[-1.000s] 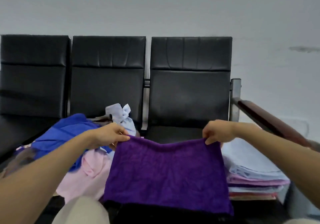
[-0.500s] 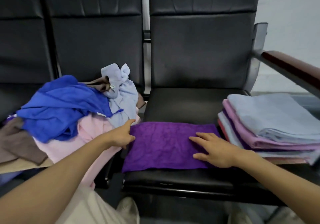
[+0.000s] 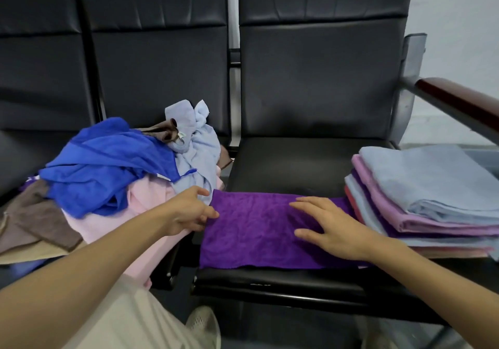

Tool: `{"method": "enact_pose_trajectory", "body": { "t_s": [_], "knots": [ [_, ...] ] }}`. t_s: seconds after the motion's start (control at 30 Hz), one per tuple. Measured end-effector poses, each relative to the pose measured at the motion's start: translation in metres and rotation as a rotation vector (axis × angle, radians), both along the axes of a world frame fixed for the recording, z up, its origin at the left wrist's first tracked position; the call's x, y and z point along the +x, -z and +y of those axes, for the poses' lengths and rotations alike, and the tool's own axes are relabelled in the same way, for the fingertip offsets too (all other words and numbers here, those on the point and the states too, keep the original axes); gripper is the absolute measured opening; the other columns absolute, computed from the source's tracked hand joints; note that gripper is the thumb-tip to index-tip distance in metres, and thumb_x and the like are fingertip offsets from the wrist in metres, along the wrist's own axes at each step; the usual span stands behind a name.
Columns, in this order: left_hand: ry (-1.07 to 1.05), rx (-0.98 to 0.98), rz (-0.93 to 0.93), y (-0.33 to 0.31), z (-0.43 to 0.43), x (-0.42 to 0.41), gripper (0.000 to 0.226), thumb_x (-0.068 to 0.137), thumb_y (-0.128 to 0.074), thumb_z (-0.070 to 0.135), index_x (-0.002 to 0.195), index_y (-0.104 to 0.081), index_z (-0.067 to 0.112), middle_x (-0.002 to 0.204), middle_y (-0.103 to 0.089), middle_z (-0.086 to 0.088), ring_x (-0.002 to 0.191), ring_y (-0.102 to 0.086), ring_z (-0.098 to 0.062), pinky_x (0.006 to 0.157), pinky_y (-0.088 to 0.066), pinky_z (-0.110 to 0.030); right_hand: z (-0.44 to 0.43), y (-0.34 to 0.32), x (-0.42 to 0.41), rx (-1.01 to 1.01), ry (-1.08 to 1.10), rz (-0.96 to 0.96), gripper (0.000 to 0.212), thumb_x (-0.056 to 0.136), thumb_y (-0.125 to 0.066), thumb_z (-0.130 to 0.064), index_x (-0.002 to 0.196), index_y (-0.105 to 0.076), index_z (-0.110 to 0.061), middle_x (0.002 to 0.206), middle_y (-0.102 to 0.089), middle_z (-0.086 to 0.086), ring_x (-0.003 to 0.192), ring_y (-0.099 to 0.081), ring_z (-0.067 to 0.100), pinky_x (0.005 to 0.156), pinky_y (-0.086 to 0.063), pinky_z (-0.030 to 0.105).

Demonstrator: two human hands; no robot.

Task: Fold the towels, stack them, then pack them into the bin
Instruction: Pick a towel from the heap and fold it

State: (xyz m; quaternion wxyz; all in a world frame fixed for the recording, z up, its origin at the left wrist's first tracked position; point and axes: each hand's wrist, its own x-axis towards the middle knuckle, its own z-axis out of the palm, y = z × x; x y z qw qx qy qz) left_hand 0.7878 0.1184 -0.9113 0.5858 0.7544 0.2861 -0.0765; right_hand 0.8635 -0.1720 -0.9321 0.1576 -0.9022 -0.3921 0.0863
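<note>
– So, where are the hands?
– My left hand (image 3: 189, 213) pinches the left edge of the purple terry towel (image 3: 256, 232); my right hand (image 3: 334, 229) lies flat on it, fingers spread.
– And the towel?
– Flat on the black padded chair seat (image 3: 291, 165), between the heap of loose coloured towels (image 3: 108, 165) and the folded stack of pastel towels (image 3: 432, 194), touching the stack.

I can't read any text, brand, number or sign from here. A small white tag (image 3: 181, 134) sticks out of the light blue towel (image 3: 198, 148) in the loose pile, but its print is too small to read. A faint mark on the front edge of the chair seat (image 3: 259, 284) is just as unreadable.
</note>
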Motion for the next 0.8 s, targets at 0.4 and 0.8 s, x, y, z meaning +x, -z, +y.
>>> {"method": "enact_pose_trajectory", "body": {
  "t_s": [0.4,0.8],
  "knots": [
    [0.003,0.111,-0.09,0.003,-0.005,-0.01,0.049,0.077,-0.07,-0.011,0.113,-0.048,0.013,0.113,-0.043,-0.012,0.074,-0.059,-0.021,0.051,-0.051,-0.024,0.007,0.021,-0.005,-0.286,-0.054,0.12,0.096,0.06,-0.003,-0.083,0.148,0.008,-0.046,0.157,0.018,-0.016,0.134,0.023,-0.001,0.117,0.011,0.035],
    [0.119,0.277,0.078,0.01,-0.023,-0.005,0.047,0.077,-0.078,0.015,0.114,-0.05,0.005,0.108,-0.062,-0.009,0.094,-0.063,-0.022,0.065,-0.053,-0.027,0.005,0.021,-0.004,-0.35,-0.046,0.122,0.071,0.089,-0.019,-0.068,0.148,0.009,-0.043,0.157,0.019,-0.012,0.144,0.02,0.009,0.118,0.01,0.039]
  ]
}}
